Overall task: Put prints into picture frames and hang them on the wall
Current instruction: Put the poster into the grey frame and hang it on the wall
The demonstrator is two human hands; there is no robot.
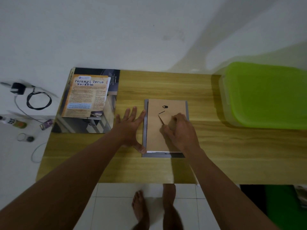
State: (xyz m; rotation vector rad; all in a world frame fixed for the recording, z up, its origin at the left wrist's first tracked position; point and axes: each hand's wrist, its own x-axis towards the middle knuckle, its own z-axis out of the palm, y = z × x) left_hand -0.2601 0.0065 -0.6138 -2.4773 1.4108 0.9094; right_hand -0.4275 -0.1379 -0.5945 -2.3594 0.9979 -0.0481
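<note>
A grey picture frame (145,130) lies face down in the middle of the wooden table (166,168). Its brown backing board (153,136) sits in it, with a black hanger near the top and a cut-out stand flap. My right hand (180,130) grips the stand flap on the board, fingers curled around it. My left hand (131,128) lies flat and spread on the table against the frame's left edge, thumb at its lower left corner. A white sheet edge shows under the board's bottom. An orange print titled "Perangi Terus Narkoba" (85,95) lies on the table's far left.
A large dark poster (106,120) lies under the orange print. A green-lidded plastic box (265,95) stands at the right. A white wall rises behind the table. On the floor to the left lie a charger with cables (33,97) and small jars. My bare feet stand on white tiles below.
</note>
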